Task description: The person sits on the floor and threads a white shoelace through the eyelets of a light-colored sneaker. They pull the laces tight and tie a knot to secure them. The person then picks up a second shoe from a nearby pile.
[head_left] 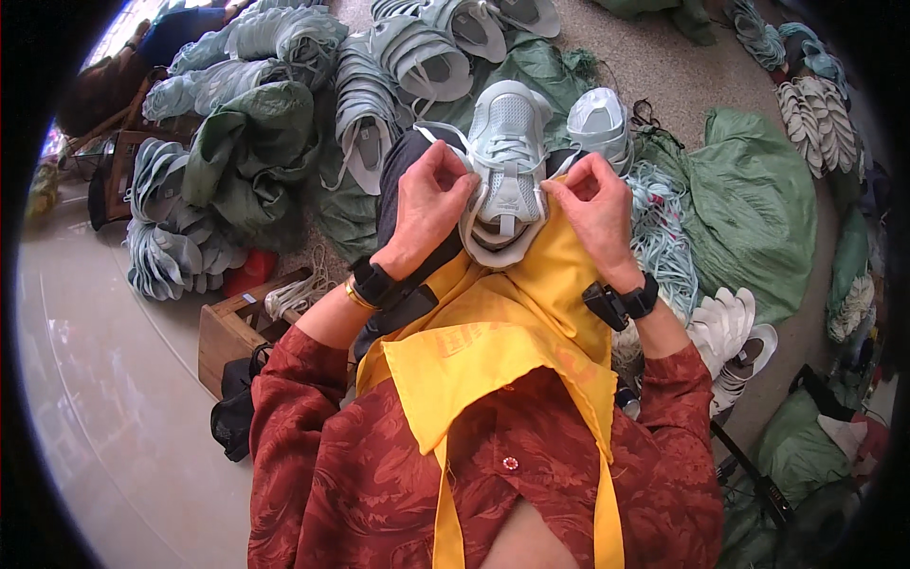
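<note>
A pale blue-grey sneaker rests toe-away on my lap, over a yellow apron. My left hand pinches a white lace at the shoe's left side, fingers closed on it. My right hand pinches the lace on the shoe's right side. Both wrists carry black bands. A second shoe of the same colour lies just beyond my right hand.
Rows of pale shoe uppers and stacks cover the floor at the left and back. Green sacks lie to the right, with a bundle of pale laces. A wooden box stands at the left.
</note>
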A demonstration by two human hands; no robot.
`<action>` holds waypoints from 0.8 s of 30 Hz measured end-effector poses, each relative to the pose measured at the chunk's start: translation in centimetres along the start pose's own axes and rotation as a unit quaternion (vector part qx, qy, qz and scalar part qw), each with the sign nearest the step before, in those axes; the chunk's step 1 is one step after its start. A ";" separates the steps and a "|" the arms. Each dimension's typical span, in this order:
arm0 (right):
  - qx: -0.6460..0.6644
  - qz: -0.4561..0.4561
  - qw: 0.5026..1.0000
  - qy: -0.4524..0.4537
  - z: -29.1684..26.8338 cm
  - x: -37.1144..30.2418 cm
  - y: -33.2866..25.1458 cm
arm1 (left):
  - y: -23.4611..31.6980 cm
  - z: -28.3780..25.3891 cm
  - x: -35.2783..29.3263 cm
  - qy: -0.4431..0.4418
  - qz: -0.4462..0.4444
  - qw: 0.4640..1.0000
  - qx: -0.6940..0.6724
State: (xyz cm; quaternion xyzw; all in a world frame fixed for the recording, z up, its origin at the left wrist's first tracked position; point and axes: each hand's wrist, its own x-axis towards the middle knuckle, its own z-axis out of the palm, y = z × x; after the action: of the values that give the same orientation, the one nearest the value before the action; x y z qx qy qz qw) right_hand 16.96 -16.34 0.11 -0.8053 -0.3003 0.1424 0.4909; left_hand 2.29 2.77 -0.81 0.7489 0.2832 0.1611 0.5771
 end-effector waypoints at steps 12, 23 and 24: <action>-0.078 -0.114 0.990 -0.039 -0.2 -0.6 -2.1 | 1.7 0.5 -1.0 0.038 0.122 0.986 0.104; -0.077 -0.077 0.994 -0.010 1.1 -1.0 -2.1 | 2.3 0.1 -2.4 -0.007 0.170 0.972 0.162; -0.098 -0.114 0.989 -0.014 1.0 -1.2 -1.9 | 2.2 0.0 -2.5 -0.011 0.181 0.967 0.180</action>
State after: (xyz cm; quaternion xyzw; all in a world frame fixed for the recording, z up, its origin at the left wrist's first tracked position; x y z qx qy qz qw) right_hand 14.85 -15.71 1.23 -0.8080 -0.4096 0.0670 0.4181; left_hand 0.85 0.82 1.54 0.8809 0.1605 0.2009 0.3973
